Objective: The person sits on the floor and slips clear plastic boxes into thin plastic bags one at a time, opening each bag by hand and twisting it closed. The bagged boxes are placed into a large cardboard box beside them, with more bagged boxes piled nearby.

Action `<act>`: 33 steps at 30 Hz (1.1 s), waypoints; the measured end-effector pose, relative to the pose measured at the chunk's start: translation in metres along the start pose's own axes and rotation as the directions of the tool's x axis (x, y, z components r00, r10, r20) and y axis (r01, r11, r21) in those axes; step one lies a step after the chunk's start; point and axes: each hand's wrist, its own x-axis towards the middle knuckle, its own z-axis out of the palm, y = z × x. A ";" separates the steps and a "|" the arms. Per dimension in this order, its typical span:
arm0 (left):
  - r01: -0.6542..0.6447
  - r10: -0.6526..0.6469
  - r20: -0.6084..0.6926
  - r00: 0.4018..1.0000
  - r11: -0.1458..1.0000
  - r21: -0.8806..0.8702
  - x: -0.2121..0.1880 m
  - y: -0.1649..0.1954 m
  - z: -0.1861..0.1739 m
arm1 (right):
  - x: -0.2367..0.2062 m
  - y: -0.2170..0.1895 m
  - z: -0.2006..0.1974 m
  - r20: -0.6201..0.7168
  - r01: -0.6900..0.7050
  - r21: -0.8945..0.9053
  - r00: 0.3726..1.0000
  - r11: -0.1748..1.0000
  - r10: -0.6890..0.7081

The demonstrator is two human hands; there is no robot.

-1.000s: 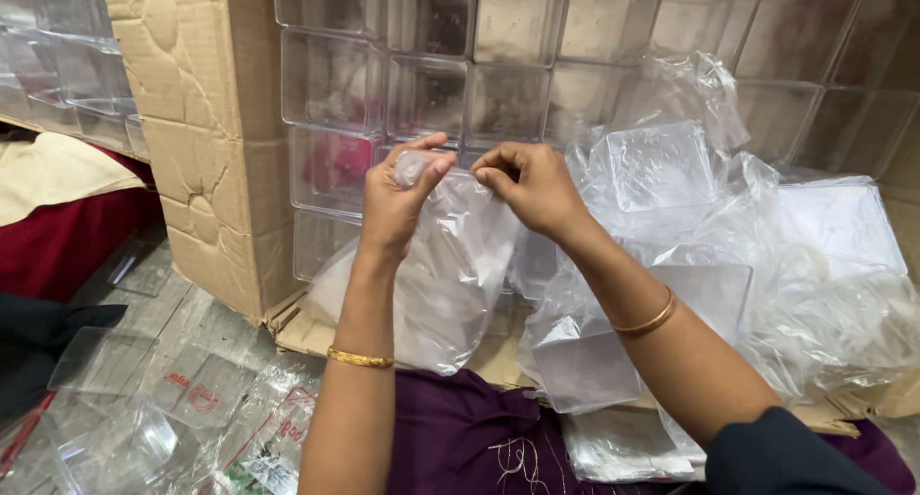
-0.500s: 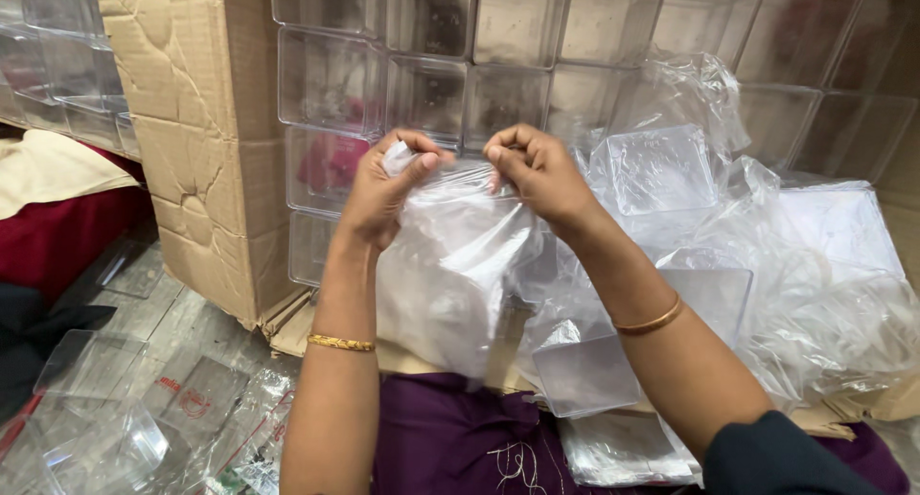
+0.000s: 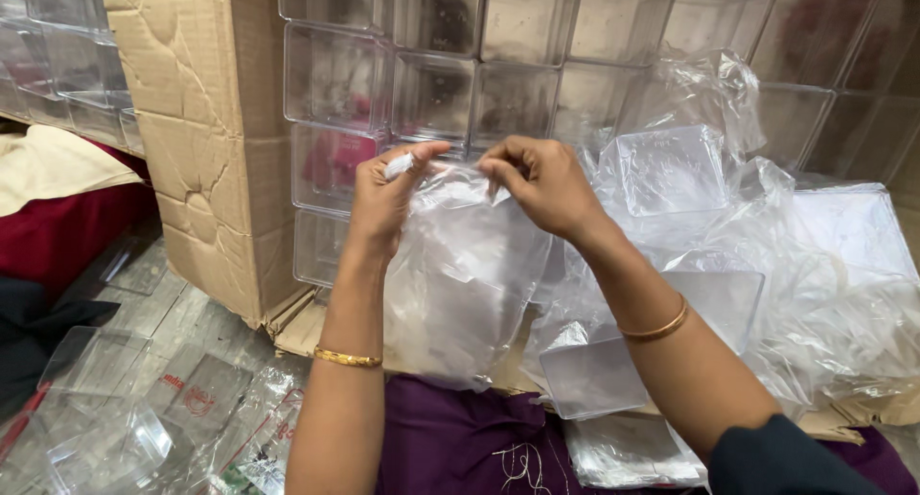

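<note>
My left hand (image 3: 383, 196) and my right hand (image 3: 541, 184) both pinch the top edge of a clear plastic bag (image 3: 470, 284) held up in front of me. The bag hangs down between my forearms, with something clear and bulky inside it. A gold bangle sits on each wrist. Right of my right arm lies a heap of clear plastic boxes in bags (image 3: 767, 265).
A cardboard carton (image 3: 206, 121) stands at the left, with stacked clear plastic boxes (image 3: 431, 64) filling the back. Loose clear lids and boxes (image 3: 125, 409) lie on the floor at lower left. Purple cloth (image 3: 470, 447) covers my lap. Red and cream fabric (image 3: 57, 198) lies at far left.
Both hands have lifted the bag a little and pulled its top edge wider apart. The left hand shifted slightly left.
</note>
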 end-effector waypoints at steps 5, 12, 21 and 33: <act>0.001 -0.001 0.059 0.998 1.000 0.009 -0.004 0.001 0.000 | -0.007 -0.007 0.004 -0.025 0.027 -0.133 0.999 0.991 -0.031; 0.130 -0.142 0.155 0.978 0.988 0.083 -0.015 -0.020 -0.021 | -0.019 0.025 0.027 0.001 -0.102 0.665 0.991 0.740 0.136; 0.191 -0.192 0.150 0.970 0.981 0.018 -0.019 0.001 -0.085 | -0.049 0.035 0.025 0.064 -0.065 0.998 0.998 -0.025 -0.020; -0.102 0.264 0.032 0.964 0.258 0.961 0.003 0.009 -0.053 | 0.015 0.061 0.078 -0.208 -0.061 -0.268 0.978 0.962 0.004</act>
